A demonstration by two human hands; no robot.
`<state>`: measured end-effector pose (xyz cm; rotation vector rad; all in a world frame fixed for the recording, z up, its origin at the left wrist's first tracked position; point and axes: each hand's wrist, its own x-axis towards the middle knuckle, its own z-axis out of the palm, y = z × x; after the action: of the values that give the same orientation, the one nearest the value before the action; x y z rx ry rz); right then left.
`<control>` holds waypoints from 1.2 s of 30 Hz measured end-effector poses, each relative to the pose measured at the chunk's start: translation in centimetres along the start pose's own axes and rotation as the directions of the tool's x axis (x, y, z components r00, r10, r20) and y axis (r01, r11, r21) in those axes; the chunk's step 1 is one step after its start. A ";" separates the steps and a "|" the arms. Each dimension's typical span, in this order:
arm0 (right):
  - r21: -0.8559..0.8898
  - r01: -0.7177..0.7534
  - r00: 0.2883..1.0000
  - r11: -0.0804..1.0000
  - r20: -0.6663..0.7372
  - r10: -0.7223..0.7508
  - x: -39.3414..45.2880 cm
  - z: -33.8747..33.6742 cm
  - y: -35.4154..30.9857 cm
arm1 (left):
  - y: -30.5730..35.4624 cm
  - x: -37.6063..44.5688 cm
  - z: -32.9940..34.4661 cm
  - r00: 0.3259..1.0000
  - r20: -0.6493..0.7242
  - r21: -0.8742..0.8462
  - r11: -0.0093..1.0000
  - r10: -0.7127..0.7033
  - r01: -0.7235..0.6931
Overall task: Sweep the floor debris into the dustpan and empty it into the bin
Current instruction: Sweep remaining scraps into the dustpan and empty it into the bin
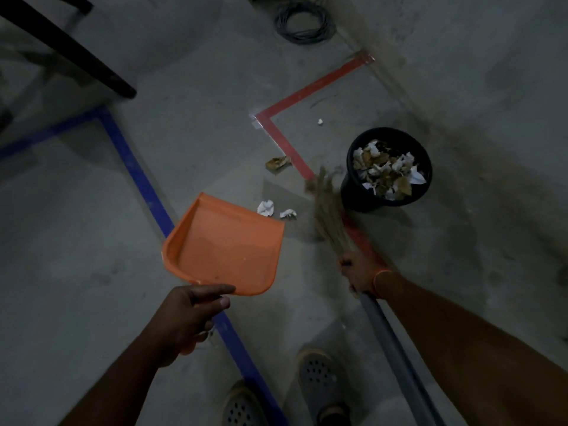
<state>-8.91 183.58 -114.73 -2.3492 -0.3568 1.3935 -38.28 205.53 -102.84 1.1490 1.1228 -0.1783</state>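
Gripping the handle of the orange dustpan (222,247), the left hand (184,318) held the empty pan tilted just above the concrete floor (76,241), its open lip facing two crumpled paper balls (276,209) just beyond it. A dry brown leaf (278,163) lay farther off, beside the red tape line (285,142), with a small white scrap (320,121) beyond that. The right hand (359,276) was clenched round the broom (330,210), its straw bristles blurred near the black bin (388,170) (round, already heaped with leaves and paper). I judged that a hard stroke could scatter the light paper past the pan, or the bristles could knock the bin. The pan looked smooth, thin plastic; the floor was rough and dusty.
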 end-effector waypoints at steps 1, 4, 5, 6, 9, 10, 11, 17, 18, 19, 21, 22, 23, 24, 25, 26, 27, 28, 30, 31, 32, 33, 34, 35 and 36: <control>-0.044 0.017 0.999 0.999 0.035 -0.016 -1.1 0.0 0.9 | 0.0 -0.2 0.2 1.000 -0.005 -0.001 1.000 0.007 -0.007; -0.143 0.089 0.991 0.986 0.117 -0.072 -4.9 -0.2 3.4 | 0.6 -0.6 0.9 1.000 -0.015 -0.003 1.000 0.022 -0.022; -0.135 0.113 0.985 0.984 0.146 -0.093 -6.0 -0.4 4.4 | 0.9 -0.6 1.2 1.000 -0.012 -0.001 1.000 0.024 -0.024; -0.115 0.141 0.978 0.983 0.168 -0.121 -7.0 -0.7 5.3 | 1.2 -0.7 1.5 1.000 -0.011 0.001 1.000 0.027 -0.027; -0.022 0.174 0.968 0.985 0.186 -0.167 -8.7 -1.9 7.4 | 2.1 -0.7 2.1 0.999 -0.013 0.008 0.999 0.037 -0.037; -0.003 0.165 0.971 0.986 0.177 -0.161 -9.2 -2.4 7.7 | 2.3 -0.7 2.3 0.999 -0.015 0.012 0.999 0.039 -0.039; 0.016 0.160 0.973 0.987 0.164 -0.161 -9.6 -2.7 7.9 | 2.6 -0.7 2.5 0.999 -0.017 0.015 0.999 0.041 -0.040; 0.085 0.190 0.974 0.978 0.106 -0.198 -9.6 -4.8 6.5 | 3.7 -0.5 4.3 0.999 -0.011 0.019 0.999 0.049 -0.048; 0.089 0.209 0.972 0.974 0.089 -0.217 -9.3 -5.0 6.0 | 3.8 -0.4 4.5 0.999 -0.009 0.024 0.999 0.045 -0.045; 0.100 0.232 0.969 0.967 0.066 -0.240 -8.9 -5.1 5.5 | 3.8 -0.3 4.5 0.999 -0.008 0.028 0.999 0.042 -0.041; 0.140 0.259 0.963 0.956 0.036 -0.266 -8.0 -5.3 4.6 | 3.9 -0.2 4.5 0.999 -0.007 0.029 0.999 0.041 -0.041; 0.154 0.262 0.963 0.953 0.027 -0.269 -7.7 -5.4 4.3 | 3.8 -0.2 4.5 0.999 -0.008 0.032 0.999 0.042 -0.041; 0.164 0.261 0.963 0.951 0.019 -0.267 -7.3 -5.4 4.0 | 3.7 -0.1 4.4 0.999 -0.011 0.033 0.999 0.042 -0.041; 0.173 0.261 0.963 0.950 0.014 -0.268 -7.1 -5.4 3.6 | 3.6 -0.1 4.3 0.999 -0.012 0.032 0.999 0.043 -0.042; 0.185 0.265 0.963 0.946 0.008 -0.271 -6.9 -5.5 3.3 | 3.4 0.0 4.1 0.999 -0.013 0.031 0.999 0.043 -0.043; 0.202 0.266 0.962 0.943 0.002 -0.272 -6.7 -5.4 3.0 | 3.2 0.1 3.9 0.999 -0.015 0.032 0.999 0.042 -0.042; 0.222 0.264 0.963 0.939 -0.005 -0.270 -6.5 -5.4 2.9 | 3.0 0.2 3.7 0.999 -0.017 0.031 0.999 0.041 -0.040; 0.241 0.259 0.964 0.935 -0.012 -0.264 -6.1 -5.3 2.8 | 2.8 0.3 3.4 0.999 -0.021 0.030 0.999 0.039 -0.038; 0.258 0.231 0.972 0.938 -0.021 -0.233 -5.3 -5.2 2.9 | 2.4 0.6 2.9 0.999 -0.035 0.015 0.999 0.036 -0.036; 0.256 0.202 0.979 0.945 -0.020 -0.204 -4.8 -5.1 3.0 | 2.2 0.6 2.6 0.998 -0.043 0.004 0.999 0.038 -0.037; 0.247 0.171 0.985 0.954 -0.007 -0.175 -4.4 -5.0 3.1 | 2.1 0.7 2.4 0.998 -0.053 -0.005 0.999 0.039 -0.040; 0.234 0.143 0.988 0.962 0.019 -0.152 -4.1 -4.9 3.2 | 1.9 0.7 2.2 0.997 -0.065 -0.014 0.999 0.040 -0.041; 0.214 0.123 0.989 0.969 0.049 -0.136 -3.9 -4.8 3.4 | 1.8 0.8 2.1 0.996 -0.079 -0.025 0.999 0.040 -0.042; 0.188 0.115 0.989 0.975 0.075 -0.131 -3.7 -4.7 3.7 | 1.5 0.9 2.0 0.995 -0.093 -0.039 0.998 0.039 -0.043; 0.164 0.119 0.986 0.979 0.098 -0.136 -3.7 -4.5 4.0 | 1.3 0.9 1.9 0.994 -0.107 -0.050 0.998 0.039 -0.045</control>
<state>-6.60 177.61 -111.69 -2.0919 -0.4049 1.4363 -35.83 205.01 -102.79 1.1450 1.1888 -0.0558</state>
